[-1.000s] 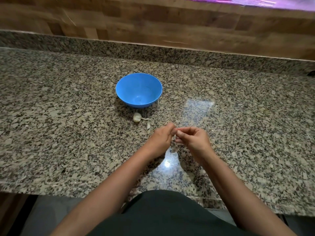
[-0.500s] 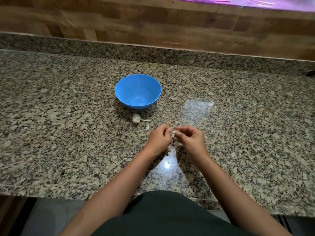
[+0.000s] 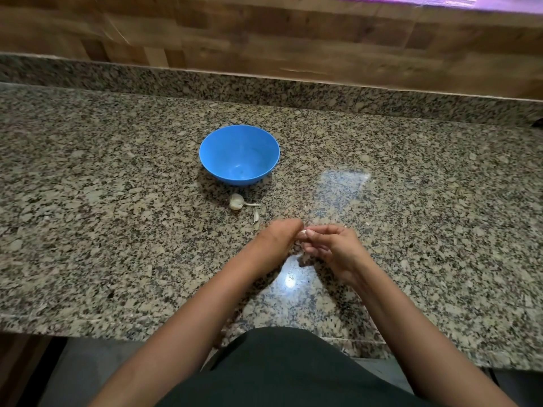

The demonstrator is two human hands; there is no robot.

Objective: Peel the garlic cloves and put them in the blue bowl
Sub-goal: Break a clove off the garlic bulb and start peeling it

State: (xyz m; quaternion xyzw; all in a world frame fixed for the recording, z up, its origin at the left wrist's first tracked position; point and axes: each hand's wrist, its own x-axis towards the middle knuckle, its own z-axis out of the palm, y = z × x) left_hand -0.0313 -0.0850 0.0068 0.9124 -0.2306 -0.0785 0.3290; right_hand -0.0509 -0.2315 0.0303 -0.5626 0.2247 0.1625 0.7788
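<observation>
Empty blue bowl (image 3: pixel 219 160); left hand (image 3: pixel 279 237) & right hand (image 3: pixel 333 246) pinch clove (image 3: pixel 303 234) nr it, mid-peel; garlic piece (image 3: pixel 236 201) waits

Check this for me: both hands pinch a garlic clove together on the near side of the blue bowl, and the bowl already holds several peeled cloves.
Wrong on one count: the head view shows the blue bowl empty, with no peeled cloves inside. The rest stands: the left hand and right hand pinch a garlic clove together on the bowl's near side.
</observation>
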